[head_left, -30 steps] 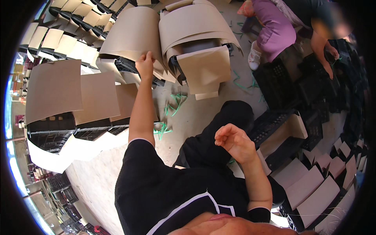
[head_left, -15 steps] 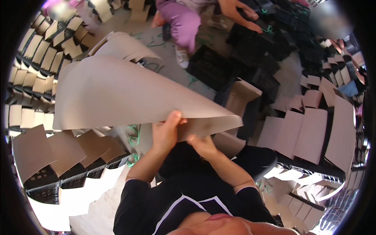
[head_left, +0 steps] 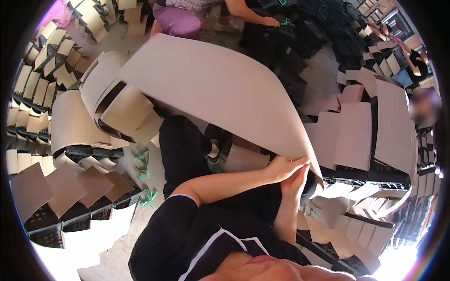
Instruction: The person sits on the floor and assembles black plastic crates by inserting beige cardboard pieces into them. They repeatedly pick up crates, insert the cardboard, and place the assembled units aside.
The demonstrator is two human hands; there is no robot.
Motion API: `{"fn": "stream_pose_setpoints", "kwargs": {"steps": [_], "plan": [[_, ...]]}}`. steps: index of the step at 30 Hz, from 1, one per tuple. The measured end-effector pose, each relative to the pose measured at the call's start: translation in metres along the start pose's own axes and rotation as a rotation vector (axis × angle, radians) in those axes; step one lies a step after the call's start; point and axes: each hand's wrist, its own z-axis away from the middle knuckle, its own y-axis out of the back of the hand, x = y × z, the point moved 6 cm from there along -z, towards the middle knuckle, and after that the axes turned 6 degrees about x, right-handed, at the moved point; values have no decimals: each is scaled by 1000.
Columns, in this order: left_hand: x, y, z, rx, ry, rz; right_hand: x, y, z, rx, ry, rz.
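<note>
A large, bowed sheet of brown paper [head_left: 220,79] stretches from the upper left down to my hands at the right. My left hand [head_left: 281,169] reaches across my body, its fingers closed on the sheet's near right edge. Right beside it, touching, my right hand [head_left: 295,180] pinches the same edge; its fingertips are partly hidden. Under the sheet stands a crate whose paper lining [head_left: 243,159] shows, mostly covered. At the sheet's left end lies a curled stack of similar brown sheets [head_left: 105,75].
Paper-lined black crates stand at left [head_left: 44,232] and right [head_left: 354,173]. Green strapping scraps [head_left: 147,199] litter the floor. Across from me a person in purple trousers [head_left: 178,21] reaches toward black crates [head_left: 267,40]. Another person's arm [head_left: 410,51] shows at far right.
Both hands have moved right and come together at the sheet's edge. The sheet has swung right and opened out from its folded cone shape, uncovering the curled stack and my leg.
</note>
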Motion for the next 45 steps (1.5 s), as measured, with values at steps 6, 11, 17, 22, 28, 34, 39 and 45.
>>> {"fn": "stream_pose_setpoints", "kwargs": {"steps": [6, 11, 17, 22, 28, 34, 39, 45], "plan": [[-12, 28, 10, -97, -118, -402, -61, 42, -51, 200, 261, 10], [85, 80, 5, 204, -896, -1208, -54, 93, -60, 281, 204, 486], [-4, 219, -99, -101, -3, -1718, 22, 75, -81, 167, -118, 758], [-36, 212, -79, -106, 10, -1807, 100, 60, -56, -90, -546, 586], [-23, 188, -87, 8, -291, -1623, 155, 18, -55, -124, -593, 348], [-6, 117, -55, -78, -333, -1698, 127, -32, -65, 84, -395, -17], [-7, 109, -31, -269, -346, -1368, 84, 60, -83, 324, -27, 137], [-46, 185, -51, 159, -236, -1458, 12, 110, -65, 411, 66, 143]]}}
